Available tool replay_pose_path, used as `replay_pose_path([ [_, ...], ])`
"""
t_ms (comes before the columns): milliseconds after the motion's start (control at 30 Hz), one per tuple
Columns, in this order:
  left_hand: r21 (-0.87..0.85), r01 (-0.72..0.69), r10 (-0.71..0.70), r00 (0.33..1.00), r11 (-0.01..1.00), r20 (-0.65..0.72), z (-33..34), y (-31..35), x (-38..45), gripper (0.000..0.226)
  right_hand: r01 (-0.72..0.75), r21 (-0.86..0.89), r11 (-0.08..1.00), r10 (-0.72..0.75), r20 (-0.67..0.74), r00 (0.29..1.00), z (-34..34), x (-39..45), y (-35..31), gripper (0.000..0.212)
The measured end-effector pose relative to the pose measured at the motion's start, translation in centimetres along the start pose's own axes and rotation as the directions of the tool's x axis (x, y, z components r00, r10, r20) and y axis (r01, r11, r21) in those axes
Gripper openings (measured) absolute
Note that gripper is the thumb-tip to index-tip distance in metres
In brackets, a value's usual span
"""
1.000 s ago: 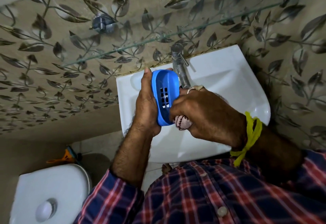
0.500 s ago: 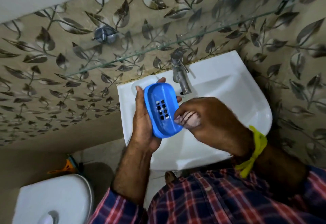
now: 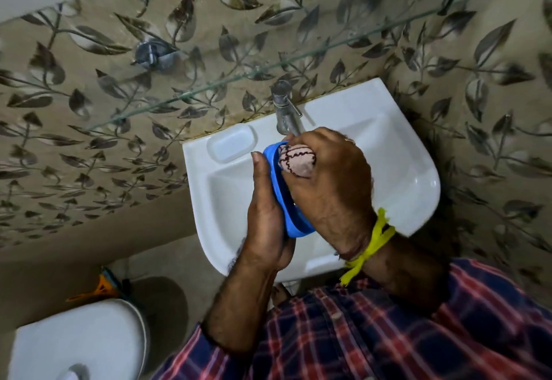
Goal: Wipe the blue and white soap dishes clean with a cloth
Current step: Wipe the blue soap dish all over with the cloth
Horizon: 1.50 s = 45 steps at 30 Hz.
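Blue plastic oval soap dish is held on edge over the white ceramic basin, just below its tap, left hand cupping its back as a brace (fingers hidden) while right hand fingers clamp the bunched pinkish cloth into its hollow.

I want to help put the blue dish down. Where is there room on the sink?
The soap hollow on the sink rim, left of the tap, looks bare. So does the rim right of the tap. Over the basin it is crowded: both hands, cloth and blue dish.
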<state>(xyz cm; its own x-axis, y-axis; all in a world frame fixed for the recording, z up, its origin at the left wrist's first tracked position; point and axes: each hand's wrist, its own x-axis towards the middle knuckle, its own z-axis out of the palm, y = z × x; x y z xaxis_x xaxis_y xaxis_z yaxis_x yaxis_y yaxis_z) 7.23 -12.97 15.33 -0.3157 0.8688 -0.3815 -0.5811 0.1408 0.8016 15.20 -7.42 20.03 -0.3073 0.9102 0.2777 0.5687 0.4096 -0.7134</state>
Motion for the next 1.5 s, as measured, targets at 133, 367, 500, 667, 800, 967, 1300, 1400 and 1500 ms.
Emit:
replay_pose_path([
  [133, -0.036, -0.015, 0.014, 0.999, 0.999, -0.032, -0.2, 0.2, -0.3, 0.078, 0.073, 0.239, 0.968, -0.121, 0.195, 0.973, -0.3, -0.3, 0.2, 0.023],
  [367, -0.032, -0.056, 0.055, 0.998, 0.998, -0.037, -0.1, 0.3, -0.8, 0.078, 0.144, 0.194, 0.97, -0.174, 0.148, 0.974, -0.6, 0.3, 0.0, 0.028],
  [500, -0.068, -0.071, 0.069, 0.997, 0.995, -0.036, -0.6, 0.6, -1.1, 0.074, 0.239, 0.115, 0.964, -0.262, 0.262, 0.929, -0.7, -0.3, 0.0, 0.026],
  [667, -0.067, -0.07, 0.066, 0.996, 0.995, -0.056, -0.6, 0.8, -0.9, 0.071, 0.197, 0.243, 0.95, -0.256, 0.24, 0.937, -0.5, 0.6, -0.1, 0.029],
  [800, -0.058, -0.067, 0.065, 0.997, 0.996, -0.039, -0.6, 0.8, -0.8, 0.071, 0.202, 0.211, 0.956, -0.252, 0.243, 0.937, -0.3, -0.1, 0.5, 0.02],
  [967, -0.078, -0.088, 0.086, 0.996, 0.993, -0.029, -0.6, 0.5, -0.6, 0.067, 0.166, 0.327, 0.93, -0.226, 0.154, 0.962, 0.4, -0.2, 0.7, 0.024],
  [1300, -0.086, -0.077, 0.073, 0.996, 0.993, -0.043, -0.7, -0.3, -0.6, 0.071, 0.251, 0.344, 0.905, -0.332, 0.202, 0.921, -0.3, 0.5, 1.0, 0.025],
  [1400, -0.058, -0.075, 0.072, 0.995, 0.995, -0.064, -0.5, -0.5, -0.5, 0.069, 0.204, 0.293, 0.934, -0.256, 0.151, 0.955, 0.1, 1.1, 0.4, 0.021],
  [1500, -0.132, -0.097, 0.089, 0.994, 0.987, -0.062, -1.4, 0.7, -0.2, 0.069, 0.274, 0.317, 0.908, -0.361, 0.259, 0.896, 0.3, 1.0, 0.0, 0.027],
])
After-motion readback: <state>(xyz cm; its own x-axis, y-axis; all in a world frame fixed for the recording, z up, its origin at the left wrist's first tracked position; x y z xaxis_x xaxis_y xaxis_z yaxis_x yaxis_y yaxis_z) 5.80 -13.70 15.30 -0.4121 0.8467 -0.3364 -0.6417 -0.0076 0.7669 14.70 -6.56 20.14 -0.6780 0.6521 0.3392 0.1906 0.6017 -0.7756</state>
